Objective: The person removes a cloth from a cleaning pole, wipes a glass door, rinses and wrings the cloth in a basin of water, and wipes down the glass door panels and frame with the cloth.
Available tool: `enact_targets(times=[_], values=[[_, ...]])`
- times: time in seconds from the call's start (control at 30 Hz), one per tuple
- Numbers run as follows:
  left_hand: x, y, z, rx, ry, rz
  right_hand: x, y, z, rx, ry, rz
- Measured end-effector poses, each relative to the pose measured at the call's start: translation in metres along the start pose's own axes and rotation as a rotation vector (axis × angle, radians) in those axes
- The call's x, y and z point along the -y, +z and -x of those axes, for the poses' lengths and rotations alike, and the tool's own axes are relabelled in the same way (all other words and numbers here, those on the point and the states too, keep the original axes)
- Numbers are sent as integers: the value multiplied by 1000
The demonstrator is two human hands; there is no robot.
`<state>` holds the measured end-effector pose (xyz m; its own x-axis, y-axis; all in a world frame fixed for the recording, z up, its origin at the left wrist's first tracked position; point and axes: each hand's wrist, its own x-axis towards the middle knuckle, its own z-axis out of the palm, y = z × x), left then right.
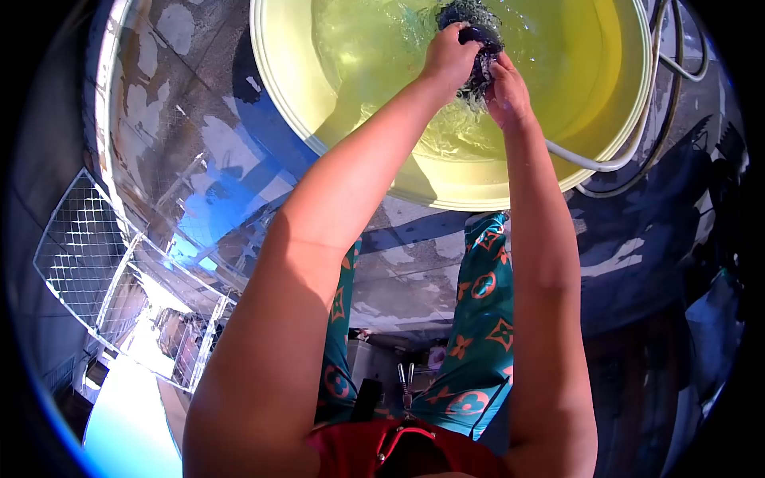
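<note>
Since dark cloth [481, 36] looks wet, left hand [453, 60] and right hand [508, 89] hold it inside yellow tub [454, 196], fingers curled tight round it, maybe so drips stay in.

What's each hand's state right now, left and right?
Left hand: closed, holding the dark wet item over the yellow tub.
Right hand: fingers against the same item; can't tell whether it's gripping.

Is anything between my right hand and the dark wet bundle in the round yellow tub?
Nothing visible: your bare right hand is at the dark wet bundle. The pale flexible hose crosses the yellow tub's rim, clear of that hand.
</note>
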<state>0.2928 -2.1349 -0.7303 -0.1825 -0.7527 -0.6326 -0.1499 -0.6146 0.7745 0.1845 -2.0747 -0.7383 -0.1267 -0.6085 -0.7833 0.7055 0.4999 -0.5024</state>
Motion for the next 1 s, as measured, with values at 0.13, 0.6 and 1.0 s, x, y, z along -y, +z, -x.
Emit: enact_targets(times=[0.13, 0.6, 1.0], values=[[-55, -39, 19, -191, 282, -185, 25, -57, 6, -88, -187, 247], [70, -98, 1, 350, 68, -1439, -46, 6, -51, 2, -414, 1993], [-71, -27, 88, -1, -709, 423, 55, -2, 71, 196, -458, 1115]])
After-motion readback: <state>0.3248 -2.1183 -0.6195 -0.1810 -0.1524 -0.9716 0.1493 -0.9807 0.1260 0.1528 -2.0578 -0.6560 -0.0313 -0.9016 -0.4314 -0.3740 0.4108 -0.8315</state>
